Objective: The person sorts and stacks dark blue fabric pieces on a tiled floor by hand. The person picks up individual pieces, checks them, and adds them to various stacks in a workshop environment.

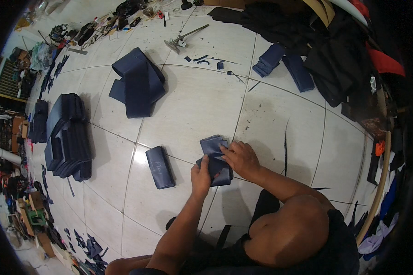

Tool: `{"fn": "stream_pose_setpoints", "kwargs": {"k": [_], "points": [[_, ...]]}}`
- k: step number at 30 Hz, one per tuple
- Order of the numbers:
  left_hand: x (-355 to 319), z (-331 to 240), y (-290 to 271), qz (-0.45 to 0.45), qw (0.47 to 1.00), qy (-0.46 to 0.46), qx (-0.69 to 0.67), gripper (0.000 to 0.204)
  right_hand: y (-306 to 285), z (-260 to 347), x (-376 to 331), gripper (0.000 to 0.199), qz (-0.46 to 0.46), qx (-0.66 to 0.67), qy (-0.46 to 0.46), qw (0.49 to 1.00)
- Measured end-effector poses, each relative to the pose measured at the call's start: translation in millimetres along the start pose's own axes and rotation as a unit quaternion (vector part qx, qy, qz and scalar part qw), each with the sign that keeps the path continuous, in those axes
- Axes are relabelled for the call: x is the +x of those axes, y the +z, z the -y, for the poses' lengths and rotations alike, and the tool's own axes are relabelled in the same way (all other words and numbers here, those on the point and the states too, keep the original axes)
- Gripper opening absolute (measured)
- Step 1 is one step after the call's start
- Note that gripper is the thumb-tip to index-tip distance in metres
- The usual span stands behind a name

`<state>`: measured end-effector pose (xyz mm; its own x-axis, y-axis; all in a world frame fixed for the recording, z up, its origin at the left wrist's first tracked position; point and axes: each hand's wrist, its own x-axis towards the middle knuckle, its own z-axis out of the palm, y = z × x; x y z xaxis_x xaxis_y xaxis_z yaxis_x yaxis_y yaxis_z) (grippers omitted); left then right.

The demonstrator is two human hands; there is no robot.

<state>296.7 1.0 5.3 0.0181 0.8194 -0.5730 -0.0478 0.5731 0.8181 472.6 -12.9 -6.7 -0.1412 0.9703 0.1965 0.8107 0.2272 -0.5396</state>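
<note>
Just above the tiled floor, or resting on it, is a small stack of dark blue, leather-like cut pieces (220, 178); which of the two I cannot tell. My left hand (200, 179) grips its left edge, thumb on top. From the right, my right hand (243, 160) closes its fingers on the upper pieces, which sit slightly askew. Beneath my fingers the stack is partly hidden. To the left of my hands lies a separate blue bundle (160, 167) with pale marks on its top.
Folded blue material (140, 85) lies farther off, left of centre. A tall pile of blue pieces (69, 137) stands at the left. Two small blue stacks (268, 59) lie beside black cloth (330, 64) at the far right. A metal tool (183, 40) and scraps (220, 65) are scattered beyond.
</note>
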Motion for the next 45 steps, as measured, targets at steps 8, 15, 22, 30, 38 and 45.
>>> {"fn": "stream_pose_setpoints", "kwargs": {"k": [8,15,22,30,38,45], "points": [[3,5,-2,-0.001,0.999,0.032,0.023,0.067,-6,13,8,0.018,0.067,0.244,0.066,0.965],[8,11,-10,0.012,0.998,0.026,0.063,0.068,-11,38,8,0.026,0.072,0.343,0.106,0.93],[5,5,-10,-0.011,0.998,0.032,0.053,0.066,1,36,-4,0.018,0.022,0.192,-0.126,0.973],[4,0,-3,0.019,0.999,-0.008,-0.042,0.045,-10,11,6,0.023,-0.005,0.098,0.004,0.995],[0,-5,2,0.005,1.0,-0.007,-0.014,0.046,6,-3,0,0.024,0.039,0.139,0.052,0.988],[-2,-5,-2,0.019,0.998,0.03,0.044,0.048,-13,33,7,0.024,0.073,0.28,0.059,0.955]]}}
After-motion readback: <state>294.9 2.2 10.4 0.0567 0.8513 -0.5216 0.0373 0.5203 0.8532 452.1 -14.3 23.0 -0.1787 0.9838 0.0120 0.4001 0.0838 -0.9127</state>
